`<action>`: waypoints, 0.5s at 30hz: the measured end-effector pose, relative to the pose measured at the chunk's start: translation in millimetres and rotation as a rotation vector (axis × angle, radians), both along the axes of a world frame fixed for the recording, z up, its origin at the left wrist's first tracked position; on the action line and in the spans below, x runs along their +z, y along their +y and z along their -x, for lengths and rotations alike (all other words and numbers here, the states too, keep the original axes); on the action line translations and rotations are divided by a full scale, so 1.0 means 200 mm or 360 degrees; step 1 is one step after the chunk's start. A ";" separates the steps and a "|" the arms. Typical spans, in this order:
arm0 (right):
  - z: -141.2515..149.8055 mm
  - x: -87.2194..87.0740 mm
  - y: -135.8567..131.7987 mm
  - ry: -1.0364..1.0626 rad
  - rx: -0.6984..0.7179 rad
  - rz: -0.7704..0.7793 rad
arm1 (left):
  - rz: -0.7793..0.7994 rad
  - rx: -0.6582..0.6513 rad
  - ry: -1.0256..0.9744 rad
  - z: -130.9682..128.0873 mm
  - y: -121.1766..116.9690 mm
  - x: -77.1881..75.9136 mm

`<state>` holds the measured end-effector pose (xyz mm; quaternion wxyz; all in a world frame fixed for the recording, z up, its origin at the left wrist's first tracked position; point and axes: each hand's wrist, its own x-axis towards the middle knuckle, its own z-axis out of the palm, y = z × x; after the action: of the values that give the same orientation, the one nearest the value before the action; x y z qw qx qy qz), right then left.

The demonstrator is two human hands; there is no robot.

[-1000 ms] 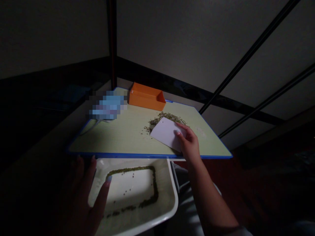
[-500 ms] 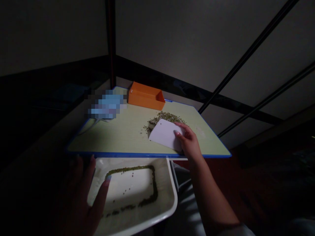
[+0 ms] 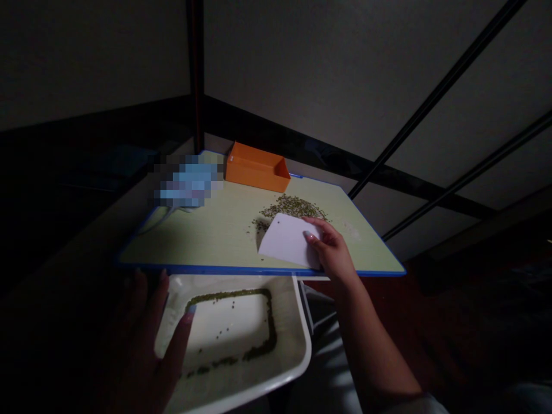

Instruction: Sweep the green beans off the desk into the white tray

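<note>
My right hand [image 3: 332, 247] pinches a white card [image 3: 288, 238] at its right side, thumb on top. The card slants over the tabletop [image 3: 207, 230], just on the near side of a spread pile of small green grains [image 3: 293, 206] that look like mung beans. One dark grain rests on the card near its far edge. Below the table's front edge is a white plastic basin [image 3: 287, 376], with similar grains lining its bottom edges. My left hand [image 3: 150, 351], deep in shadow, grips the basin's left side, the thumb reaching inside.
An orange open box [image 3: 256, 172] stands at the back of the table. A pixelated light-blue item [image 3: 187, 184] with a white cord lies at the left. The table has a blue rim [image 3: 259, 270]. Panelled walls [image 3: 302, 69] rise behind it.
My right hand has drawn the white card slightly toward the table's front edge, leaving more of the grain pile in sight. The left hand and basin stay about where they were.
</note>
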<state>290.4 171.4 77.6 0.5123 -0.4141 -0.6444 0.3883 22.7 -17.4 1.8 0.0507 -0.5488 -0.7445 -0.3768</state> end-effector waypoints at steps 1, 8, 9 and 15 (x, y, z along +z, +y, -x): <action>0.00 0.00 0.00 0.0006 -0.0011 0.0004 | -0.0009 -0.0002 -0.0001 0.00 0.00 0.00; -0.03 0.00 -0.03 0.0047 -0.0020 0.0066 | -0.0041 -0.0003 0.0031 0.01 0.00 0.00; -0.03 0.00 -0.04 0.0047 -0.0012 0.0074 | -0.0035 0.0000 0.0028 0.01 0.00 -0.01; -0.02 0.00 -0.07 0.0018 0.0009 0.0092 | -0.0034 -0.0029 0.0023 0.01 -0.01 0.01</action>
<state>295.4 156.8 78.5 0.5027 -0.4247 -0.6312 0.4104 20.6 -18.8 3.3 0.0584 -0.5577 -0.7350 -0.3811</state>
